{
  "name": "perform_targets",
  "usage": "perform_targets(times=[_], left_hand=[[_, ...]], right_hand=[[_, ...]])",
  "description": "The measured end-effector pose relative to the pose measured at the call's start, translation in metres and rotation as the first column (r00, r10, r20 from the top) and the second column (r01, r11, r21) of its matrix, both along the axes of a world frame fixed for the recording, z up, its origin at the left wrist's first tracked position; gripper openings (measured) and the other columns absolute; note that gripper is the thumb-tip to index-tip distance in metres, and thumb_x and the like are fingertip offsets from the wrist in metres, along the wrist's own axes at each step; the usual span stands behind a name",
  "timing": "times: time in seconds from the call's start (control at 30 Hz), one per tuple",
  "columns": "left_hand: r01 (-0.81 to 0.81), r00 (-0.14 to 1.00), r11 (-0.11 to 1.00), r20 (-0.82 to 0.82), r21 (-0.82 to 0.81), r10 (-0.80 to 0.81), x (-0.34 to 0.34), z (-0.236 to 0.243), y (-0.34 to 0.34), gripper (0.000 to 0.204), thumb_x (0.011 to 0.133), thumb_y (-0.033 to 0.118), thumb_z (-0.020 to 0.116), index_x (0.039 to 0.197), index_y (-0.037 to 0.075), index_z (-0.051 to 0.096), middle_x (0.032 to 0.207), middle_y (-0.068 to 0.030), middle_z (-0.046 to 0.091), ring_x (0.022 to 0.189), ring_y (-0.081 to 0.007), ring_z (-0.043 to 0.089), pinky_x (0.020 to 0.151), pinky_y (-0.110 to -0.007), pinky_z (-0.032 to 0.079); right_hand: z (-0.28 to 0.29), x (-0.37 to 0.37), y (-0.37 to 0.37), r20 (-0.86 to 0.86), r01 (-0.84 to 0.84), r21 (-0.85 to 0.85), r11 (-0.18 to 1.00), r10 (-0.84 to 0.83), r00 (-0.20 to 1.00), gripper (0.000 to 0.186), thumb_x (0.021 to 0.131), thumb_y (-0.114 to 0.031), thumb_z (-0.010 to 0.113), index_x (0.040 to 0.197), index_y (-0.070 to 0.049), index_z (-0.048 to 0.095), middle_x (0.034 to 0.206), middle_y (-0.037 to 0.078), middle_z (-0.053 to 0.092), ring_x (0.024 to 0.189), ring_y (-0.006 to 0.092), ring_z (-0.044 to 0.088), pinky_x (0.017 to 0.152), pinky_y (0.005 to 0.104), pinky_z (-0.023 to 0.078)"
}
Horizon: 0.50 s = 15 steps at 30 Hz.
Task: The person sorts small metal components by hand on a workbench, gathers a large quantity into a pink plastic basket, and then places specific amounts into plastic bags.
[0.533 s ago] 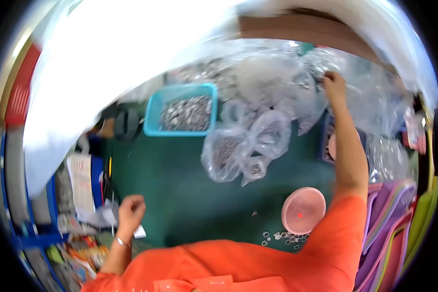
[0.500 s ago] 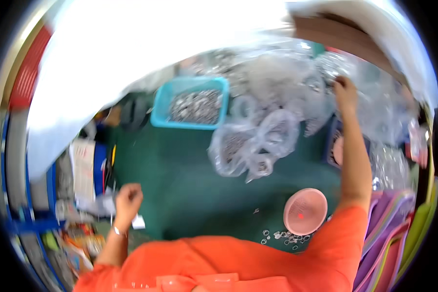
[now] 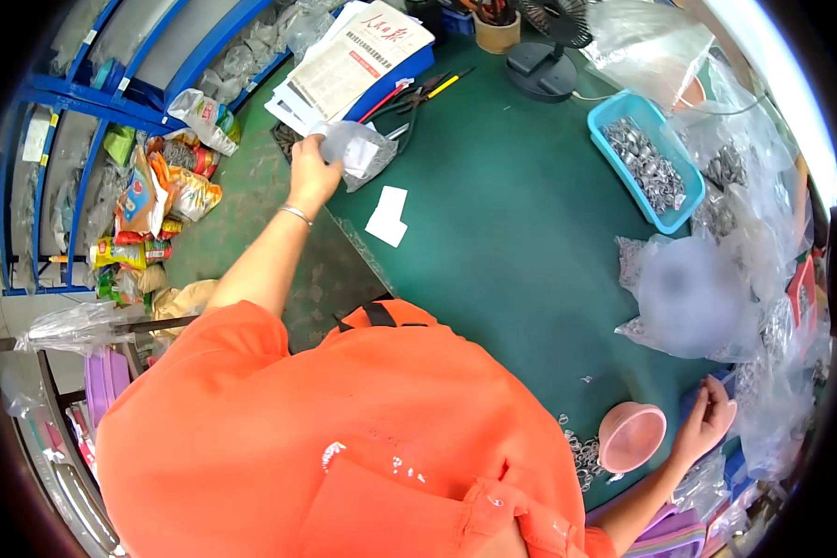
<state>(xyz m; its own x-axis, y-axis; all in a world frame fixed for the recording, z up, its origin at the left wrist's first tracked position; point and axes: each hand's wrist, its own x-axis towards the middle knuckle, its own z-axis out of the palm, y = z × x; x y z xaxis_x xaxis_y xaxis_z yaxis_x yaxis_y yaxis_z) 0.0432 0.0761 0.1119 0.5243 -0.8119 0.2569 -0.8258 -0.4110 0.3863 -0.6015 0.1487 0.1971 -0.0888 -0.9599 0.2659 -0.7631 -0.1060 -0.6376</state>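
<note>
My left hand (image 3: pixel 314 175) is reached out to the table's left edge, its fingers closed on the edge of a clear plastic bag (image 3: pixel 370 160) with small grey contents. White paper pieces (image 3: pixel 387 216) lie just below the bag. At the right, my right hand (image 3: pixel 707 420) is open, fingers loosely curled and apart, with nothing seen in it. It hovers beside a pink bowl (image 3: pixel 632 435) and over a blue box (image 3: pixel 695 398), mostly hidden. Small metal rings (image 3: pixel 581 460) are scattered left of the bowl.
A light-blue basket (image 3: pixel 671 221) of small metal parts stands at the right, with clear plastic bags (image 3: pixel 753 232) around it. A black fan (image 3: pixel 541 70), a newspaper (image 3: pixel 367 60) and pens (image 3: pixel 445 86) are at the back. Blue shelving (image 3: pixel 112 107) stands left.
The view has turned to the left. My left hand has reached forward and taken hold of the plastic bag. My right hand has left the far plastic bags and come nearer the pink bowl.
</note>
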Motion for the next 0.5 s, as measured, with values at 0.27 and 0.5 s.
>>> perform_targets(times=[0.27,0.5], left_hand=[[0.172,0.98,0.985,-0.103,-0.006,-0.172,0.02,-0.024,-0.015,0.045,0.061,0.018,0.073,0.094,-0.006,0.055,0.097,-0.0211,0.053,0.092,-0.0352,0.054,0.08,-0.038,0.044],[0.406,0.784,0.823,-0.312,-0.396,-0.537,0.009,0.035,-0.039,0.018,0.075,0.013,0.068,0.072,0.001,0.056,0.064,-0.0025,0.052,0.06,-0.0097,0.047,0.056,-0.023,0.04]], right_hand=[[0.005,0.13,0.016,0.088,-0.074,0.139,0.988,0.062,0.994,0.013,0.08,0.005,0.05,0.091,0.003,0.057,0.099,0.014,0.057,0.09,0.0202,0.055,0.079,0.0267,0.043],[-0.009,0.206,0.049,-0.037,-0.022,0.285,0.958,0.034,0.999,0.013,0.076,0.001,0.057,0.088,0.002,0.057,0.09,0.014,0.059,0.081,0.0248,0.059,0.073,0.0296,0.047]])
